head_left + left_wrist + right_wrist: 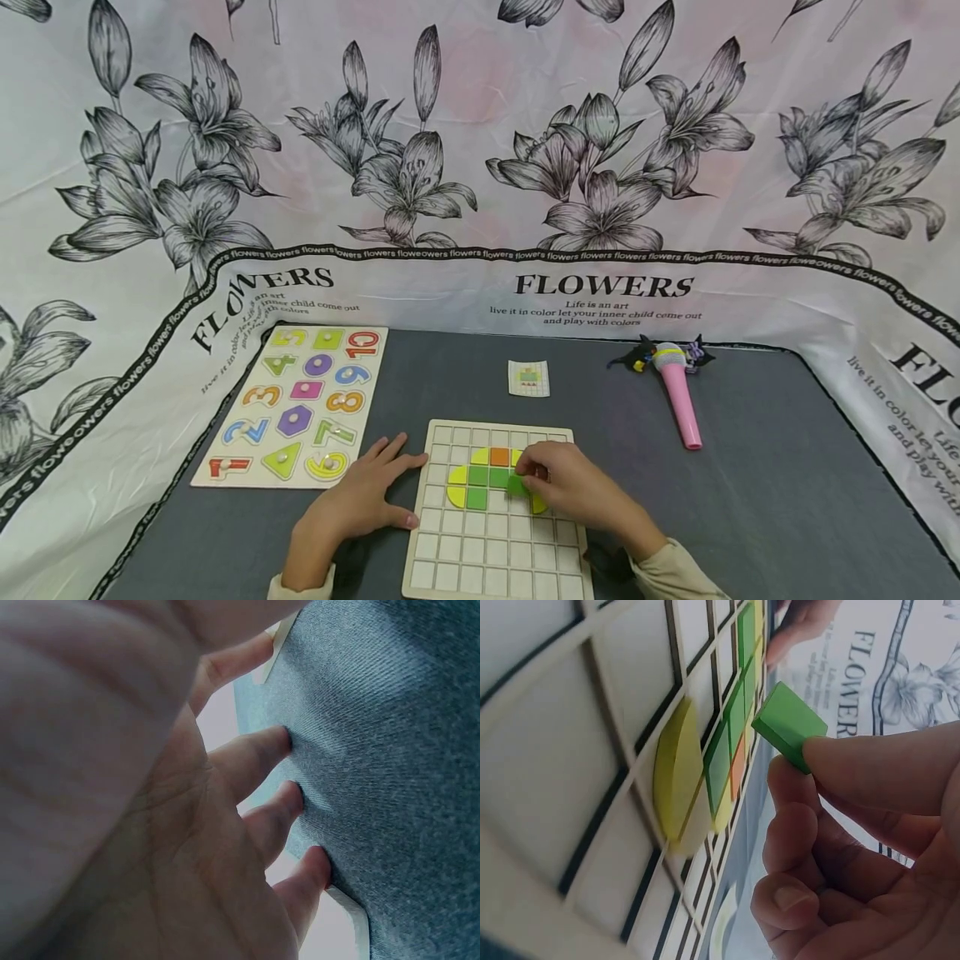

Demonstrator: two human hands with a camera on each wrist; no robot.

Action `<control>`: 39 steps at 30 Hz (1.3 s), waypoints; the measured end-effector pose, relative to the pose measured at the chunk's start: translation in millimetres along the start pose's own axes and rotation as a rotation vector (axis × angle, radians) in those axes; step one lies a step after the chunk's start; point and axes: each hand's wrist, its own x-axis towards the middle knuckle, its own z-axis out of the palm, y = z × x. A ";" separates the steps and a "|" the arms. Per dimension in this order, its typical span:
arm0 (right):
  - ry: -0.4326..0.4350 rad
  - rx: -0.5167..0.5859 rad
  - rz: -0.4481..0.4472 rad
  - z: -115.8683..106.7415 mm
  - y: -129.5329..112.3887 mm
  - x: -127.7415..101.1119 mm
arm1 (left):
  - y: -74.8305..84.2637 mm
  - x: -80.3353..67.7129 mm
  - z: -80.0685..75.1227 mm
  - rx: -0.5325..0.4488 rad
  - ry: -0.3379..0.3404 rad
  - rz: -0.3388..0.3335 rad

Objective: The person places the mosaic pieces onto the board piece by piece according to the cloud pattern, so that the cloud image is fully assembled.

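Head view: right hand (577,487) is pinching a green block (517,484) between thumb and fingertip, holding it just above the grid board (465,550), beside the green, yellow and orange pieces (480,477) already sitting in its cells. Left hand (360,500) is resting flat, fingers spread, thumb touching the board's left edge. Number puzzle (296,404) is lying to the left; pink microphone (678,396) and pattern card (528,377) are lying behind.

Open mat btwn card (528,377) & pink mic (681,400); number puzzle (296,406) blocks left.

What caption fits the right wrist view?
Right hand pinches a green square block just above the gridded wooden board, beside a yellow curved piece.
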 end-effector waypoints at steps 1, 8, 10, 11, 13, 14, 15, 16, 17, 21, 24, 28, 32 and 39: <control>-0.002 -0.002 -0.006 1.4 -0.8 1.3 | -0.2 -0.1 0.1 0.000 0.000 0.002; -0.014 -0.014 -0.043 11.4 -3.0 7.1 | -3.0 0.4 1.0 -0.002 0.011 0.020; -0.017 -0.016 -0.048 13.9 -3.6 8.6 | -2.2 0.4 1.2 0.004 0.014 0.012; -0.017 -0.021 -0.050 15.0 -4.0 9.4 | -1.6 0.5 1.2 0.006 0.015 0.007; -0.024 -0.027 -0.043 17.0 -5.2 10.8 | 0.9 -0.3 0.1 0.005 0.014 -0.003; -0.028 -0.027 -0.039 17.9 -6.2 11.2 | 0.6 -0.1 0.4 0.004 0.014 -0.002; -0.033 -0.030 -0.033 18.7 -7.3 11.6 | 0.0 0.1 0.7 0.004 0.015 0.001; -0.041 -0.030 -0.026 19.5 -7.9 11.8 | -0.5 0.0 0.8 0.000 0.014 0.006; -0.048 -0.032 -0.022 20.3 -8.7 12.0 | -0.9 -0.2 0.7 -0.005 0.014 0.010; -0.057 -0.042 -0.026 23.9 -10.3 12.3 | -4.0 0.8 1.7 0.006 0.017 0.033; -0.038 -0.076 -0.057 26.8 -10.5 13.1 | -5.5 1.5 2.0 0.012 0.012 0.034; -0.015 -0.133 -0.095 29.2 -10.4 14.1 | -2.8 1.5 1.1 0.000 0.003 0.010; -0.017 -0.150 -0.095 29.7 -10.7 14.2 | 0.4 1.1 0.2 0.001 0.003 -0.002; -0.009 -0.161 -0.085 29.2 -12.8 13.0 | 1.3 0.9 -0.5 0.000 0.001 -0.009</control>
